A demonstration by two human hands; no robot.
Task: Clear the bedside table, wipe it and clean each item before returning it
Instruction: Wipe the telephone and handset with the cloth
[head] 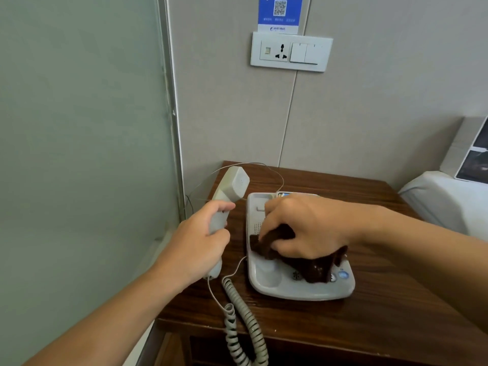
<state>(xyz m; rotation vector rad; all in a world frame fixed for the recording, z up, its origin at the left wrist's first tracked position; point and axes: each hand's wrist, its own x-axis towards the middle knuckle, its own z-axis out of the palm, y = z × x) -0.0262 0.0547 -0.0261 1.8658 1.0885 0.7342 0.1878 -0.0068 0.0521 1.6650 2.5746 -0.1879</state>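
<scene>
The pale grey plastic handset (224,215) is held lifted in the left hand (195,249). A dark brown cloth (314,268), gripped by the right hand (303,228), is pressed onto the grey telephone base (266,281) on the dark wooden counter (369,320). Item cleaning is judged underway; next, the cradle would need wiping.

Both forearms are bare, no sleeves, rings or watch on the left hand (196,244) or right hand (306,228).

One head-worn wide-angle view looks forward and steeply down from close above the wooden surface (369,299), facing the wall corner; both forearms enter from the bottom edge
</scene>
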